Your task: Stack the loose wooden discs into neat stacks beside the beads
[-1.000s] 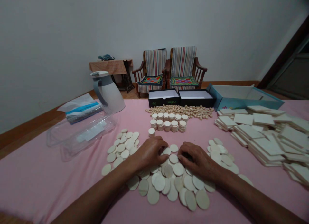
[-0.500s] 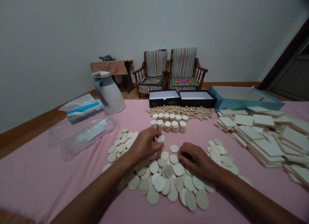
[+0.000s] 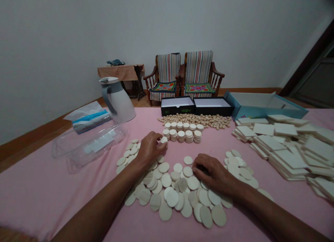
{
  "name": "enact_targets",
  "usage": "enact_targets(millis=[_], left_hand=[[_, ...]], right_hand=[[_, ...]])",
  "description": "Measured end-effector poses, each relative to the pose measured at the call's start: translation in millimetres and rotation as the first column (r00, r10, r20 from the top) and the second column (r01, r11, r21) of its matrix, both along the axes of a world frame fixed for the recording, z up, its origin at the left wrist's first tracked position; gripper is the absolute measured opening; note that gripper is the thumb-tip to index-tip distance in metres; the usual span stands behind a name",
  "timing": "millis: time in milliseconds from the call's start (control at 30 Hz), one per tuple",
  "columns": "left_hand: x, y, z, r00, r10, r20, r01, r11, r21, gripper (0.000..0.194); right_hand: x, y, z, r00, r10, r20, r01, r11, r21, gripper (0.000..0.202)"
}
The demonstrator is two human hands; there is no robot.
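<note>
My left hand [image 3: 151, 148] pinches a pale round wooden disc [image 3: 164, 140] between thumb and fingers, in front of the left end of the disc stacks. Those stand in two rows, the front row [image 3: 181, 136] nearer me and the back row [image 3: 186, 126] behind it. My right hand [image 3: 211, 170] rests curled at the right side of a heap of loose wooden discs [image 3: 172, 198]; whatever its fingers may hold is hidden. A single disc [image 3: 188, 160] lies just left of its fingertips. Further discs [image 3: 245, 173] lie to its right.
Small wooden pieces [image 3: 198, 121] lie behind the stacks, before two black boxes [image 3: 214, 111]. A blue box [image 3: 263, 113] and piled square wooden boards [image 3: 287, 155] are on the right. At left stand a jug [image 3: 121, 101], tissue pack [image 3: 91, 121] and clear plastic trays [image 3: 96, 144].
My left hand has moved left and slightly away from me with the disc, uncovering some loose discs in the heap. My right hand has stayed where it was.
</note>
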State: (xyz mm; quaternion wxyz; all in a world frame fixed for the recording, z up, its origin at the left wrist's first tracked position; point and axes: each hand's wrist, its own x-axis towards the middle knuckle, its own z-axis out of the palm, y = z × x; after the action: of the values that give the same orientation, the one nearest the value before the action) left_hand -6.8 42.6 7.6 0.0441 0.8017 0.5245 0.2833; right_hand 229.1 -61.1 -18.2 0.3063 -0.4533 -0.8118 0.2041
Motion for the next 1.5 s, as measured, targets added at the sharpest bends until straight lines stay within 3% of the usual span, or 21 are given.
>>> enact_targets(millis=[167, 300, 500, 667, 933, 1100, 1233, 1500], left_hand=[[-1, 0, 2.8, 1.0, -0.019, -0.001, 0.019, 1.0, -0.01, 0.024], [-7, -4, 16.6, 0.997, -0.077, -0.023, 0.076, 0.997, -0.023, 0.016], [-23, -14, 34.4, 0.93, -0.313, -0.194, 0.227, 0.902, -0.367, 0.027], [-24, -20, 35.0, 0.877, -0.374, -0.3, 0.231, 0.878, -0.42, 0.032], [-25, -19, 35.7, 0.878, -0.379, -0.294, 0.241, 0.879, -0.412, 0.031], [-27, -10, 34.2, 0.965, -0.26, -0.019, 0.242, 0.921, -0.304, 0.028], [-21, -3, 24.5, 0.97, -0.155, 0.186, 0.184, 0.971, -0.151, 0.031], [-12, 4, 4.7, 0.977, -0.162, 0.138, 0.175, 0.981, -0.087, 0.03]], right_hand=[[1, 1, -1.3, 1.0, -0.001, -0.012, 0.001, 1.0, -0.003, 0.01], [0, 1, -1.6, 1.0, -0.003, 0.0, 0.003, 1.0, -0.003, 0.011], [0, 1, -2.1, 1.0, -0.005, -0.002, 0.005, 1.0, -0.003, 0.01], [0, 1, -0.8, 1.0, -0.012, -0.003, 0.012, 1.0, -0.004, 0.009], [0, 0, 0.4, 1.0, -0.021, 0.016, 0.021, 1.0, 0.001, 0.009], [0, 0, -0.1, 1.0, -0.012, 0.006, 0.012, 1.0, -0.001, 0.01], [0, 0, -0.1, 1.0, -0.01, 0.007, 0.01, 1.0, -0.002, 0.01], [0, 0, -0.1, 1.0, -0.012, 0.004, 0.012, 1.0, -0.016, 0.01]])
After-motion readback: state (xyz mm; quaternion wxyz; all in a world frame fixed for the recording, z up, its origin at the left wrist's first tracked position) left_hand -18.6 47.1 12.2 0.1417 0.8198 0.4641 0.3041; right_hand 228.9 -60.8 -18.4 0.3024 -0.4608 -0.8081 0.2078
